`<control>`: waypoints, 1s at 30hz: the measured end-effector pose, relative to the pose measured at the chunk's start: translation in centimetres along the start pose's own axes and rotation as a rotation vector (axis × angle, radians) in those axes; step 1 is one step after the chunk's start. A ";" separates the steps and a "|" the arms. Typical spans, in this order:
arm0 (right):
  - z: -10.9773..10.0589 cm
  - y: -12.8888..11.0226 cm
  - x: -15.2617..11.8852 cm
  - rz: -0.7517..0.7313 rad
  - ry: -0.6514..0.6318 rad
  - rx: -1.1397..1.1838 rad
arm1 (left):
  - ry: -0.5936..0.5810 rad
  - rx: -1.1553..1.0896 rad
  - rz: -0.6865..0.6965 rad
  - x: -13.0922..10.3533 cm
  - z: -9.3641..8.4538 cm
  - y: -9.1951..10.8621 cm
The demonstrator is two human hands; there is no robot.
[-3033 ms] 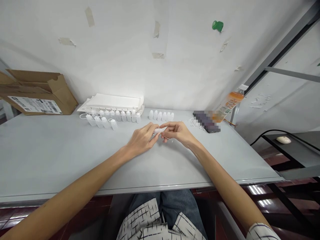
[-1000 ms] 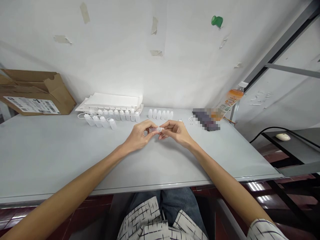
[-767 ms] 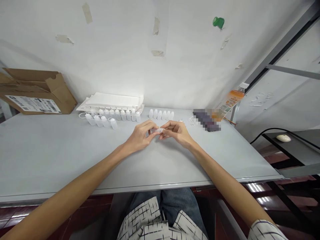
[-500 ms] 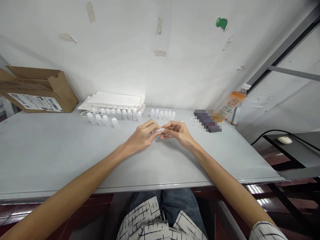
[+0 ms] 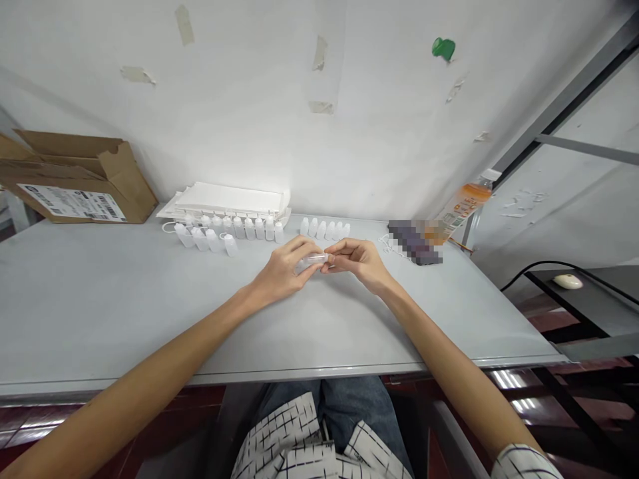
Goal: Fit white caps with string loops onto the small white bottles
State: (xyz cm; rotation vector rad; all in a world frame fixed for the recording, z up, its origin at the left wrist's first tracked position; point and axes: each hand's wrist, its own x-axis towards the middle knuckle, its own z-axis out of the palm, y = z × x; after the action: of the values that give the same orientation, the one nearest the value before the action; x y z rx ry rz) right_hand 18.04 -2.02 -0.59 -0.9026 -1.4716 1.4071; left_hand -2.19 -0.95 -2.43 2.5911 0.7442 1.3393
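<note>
- One small translucent bottle (image 5: 310,260) lies tilted between two hands, above the grey table (image 5: 344,332); take it as the clock's centre.
- The left hand (image 5: 281,269) is clamped on its body; the right hand (image 5: 363,261) pinches its right end, fingertips together. Fingers hide both ends, so the exact contact cannot be told.
- Six small bottles (image 5: 321,230) stand grouped between twelve and one o'clock.
- Four front bottles (image 5: 212,241) stand at nearly ten o'clock, partly blocking a back row (image 5: 249,229) too overlapped to count surely.
- One stack of white sheets (image 5: 229,197) lies behind that row.
- One carton (image 5: 100,176) sits farther out at ten o'clock; its white label (image 5: 73,201) carries barcodes, print too small to read.
- One dark flat object (image 5: 414,243), pixelated, lies near three o'clock, beside thin white pieces (image 5: 387,243).
- One orange drink bottle (image 5: 466,201) leans at two o'clock; its lettering cannot be read surely.
</note>
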 end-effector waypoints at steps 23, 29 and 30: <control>0.0 0.1 -0.4 -0.085 -0.028 -0.127 | -0.074 -0.260 -0.286 0.3 -0.3 -0.1; 0.0 0.3 -0.3 -0.016 -0.033 -0.081 | -0.102 -0.105 -0.122 0.0 -0.4 -0.2; 0.0 0.3 -0.3 -0.010 -0.030 -0.075 | -0.105 -0.093 -0.109 0.0 -0.4 -0.3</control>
State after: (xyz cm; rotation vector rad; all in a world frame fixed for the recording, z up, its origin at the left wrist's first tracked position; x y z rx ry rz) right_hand 18.11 -2.24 -0.92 -0.9227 -1.5584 1.3714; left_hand -2.61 -0.76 -2.24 2.4884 0.7741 1.1691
